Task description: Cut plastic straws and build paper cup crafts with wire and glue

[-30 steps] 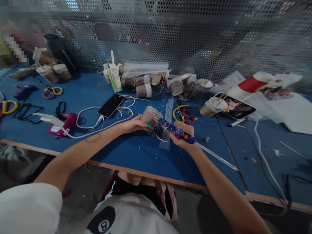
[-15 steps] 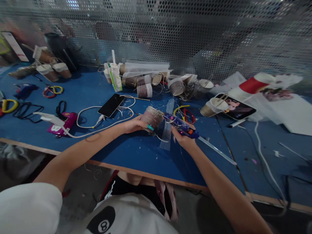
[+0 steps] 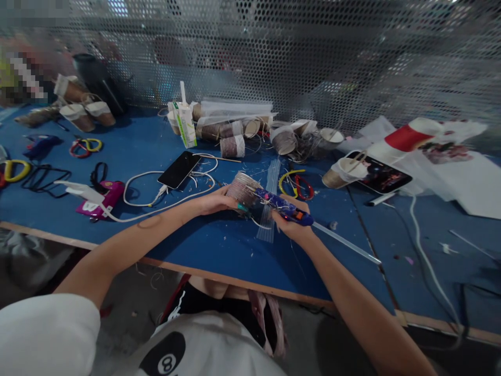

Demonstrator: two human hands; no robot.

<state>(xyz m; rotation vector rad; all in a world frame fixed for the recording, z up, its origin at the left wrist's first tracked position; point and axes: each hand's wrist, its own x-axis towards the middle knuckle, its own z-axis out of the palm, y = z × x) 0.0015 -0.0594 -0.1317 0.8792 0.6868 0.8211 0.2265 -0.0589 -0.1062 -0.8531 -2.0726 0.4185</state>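
A twine-wrapped cup [image 3: 241, 189] is at the centre of the frame, tilted above a blue table [image 3: 219, 256]. Its side is ringed with pinkish-brown and pale strands, and loose threads stick out. Its inside cannot be seen.

The left hand [image 3: 216, 200], partly closed, grips the cup from its left side; 1 green thumbnail shows. The right hand [image 3: 291, 223] is curled around a blue glue gun [image 3: 282, 206] strewn with stringy bits. The nozzle meets the cup's right side in view, though whether it touches is unclear. 1 clear glue stick [image 3: 346, 242] juts from the gun's rear toward the lower right.

In the upper left, 3 brown cups [image 3: 82, 119] with white rims are grouped beside 1 dark flask [image 3: 97, 81]; their contents cannot be made out. At upper centre, 1 drink carton [image 3: 185, 125] holds 1 white straw [image 3: 182, 92]. Right of centre, 1 handled cup [image 3: 340, 175] with white lining leans by 1 lit screen [image 3: 385, 172].

Also visible are 3 pairs of scissors [image 3: 308, 188] with yellow and red handles: 1 just behind the right hand, 2 at the left. Left of centre lies 1 black phone [image 3: 179, 170] with a white cable [image 3: 136, 204].
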